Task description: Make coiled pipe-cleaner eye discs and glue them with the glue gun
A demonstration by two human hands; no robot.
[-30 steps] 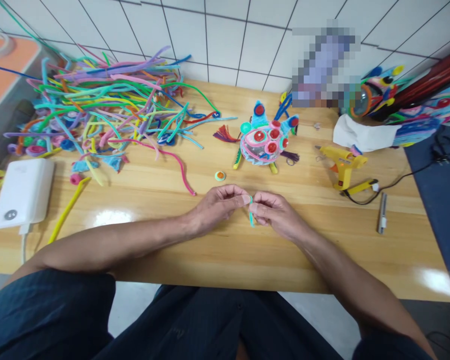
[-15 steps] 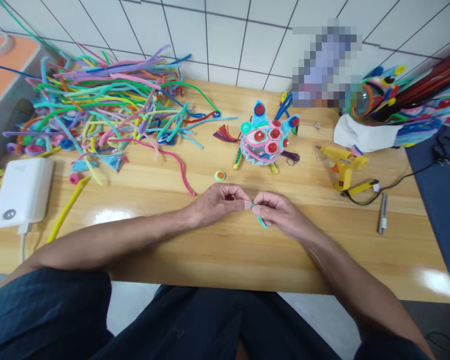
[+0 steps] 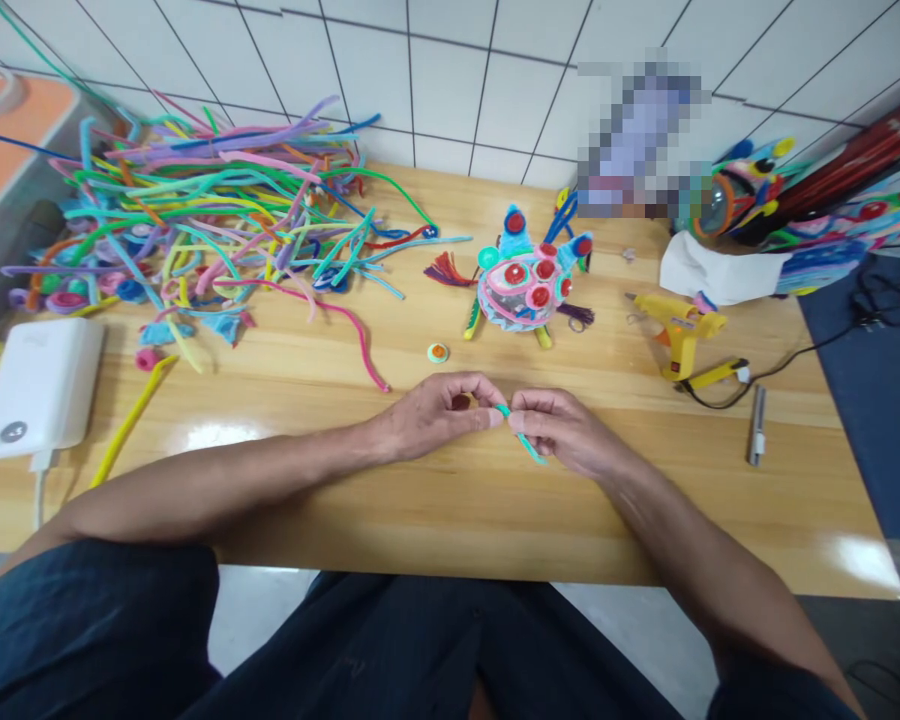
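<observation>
Tail of green strip (image 3: 531, 448) has swung right, axis slanting from left hand (image 3: 442, 416) down past nearer right hand (image 3: 572, 432), both pinching it, fingertips closed.

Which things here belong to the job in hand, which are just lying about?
Likely in the job:
- green strip, pinched by left hand and right hand
- decorated figure
- orange-centred disc
- fuzzy stems
- yellow glue gun, untouched

Probably just lying about:
- white box with cable
- slim grey tool

No lettering, label, brand or number can be read.
</observation>
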